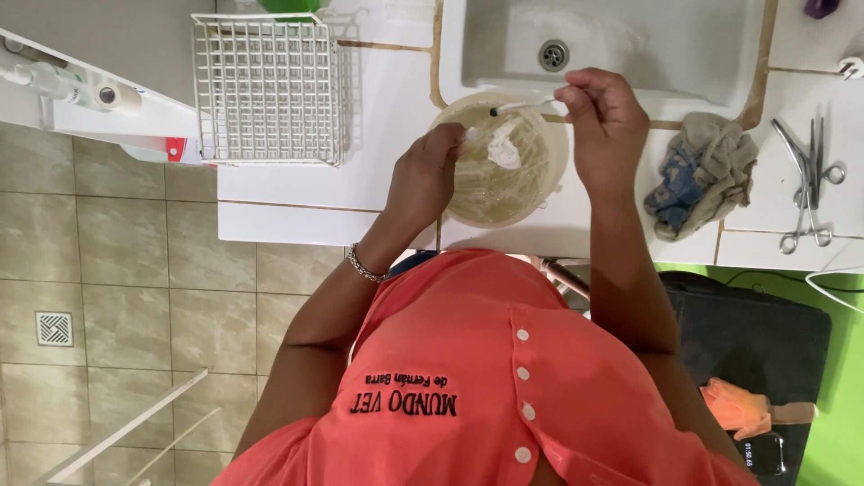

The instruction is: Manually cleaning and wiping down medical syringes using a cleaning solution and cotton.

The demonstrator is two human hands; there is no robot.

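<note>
Nearest, the left hand (pixel 425 175) is gripping the rim of the round bowl (pixel 504 162), fingers curled tight over the edge, probably to steady it. The bowl's sitting on the white counter (pixel 297 193) right by the sink (pixel 621 49). The right hand (pixel 605 117) is pinching a thin brush (pixel 522 106) over it. Rag (pixel 706 171) and scissors (pixel 807 180) lying off to the side.

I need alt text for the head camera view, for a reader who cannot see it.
Seen from above, a person in a coral shirt holds a thin tool in the right hand over a round bowl on a white counter; the left hand grips the bowl's rim. A sink, wire basket, rag and scissors surround it.
</note>
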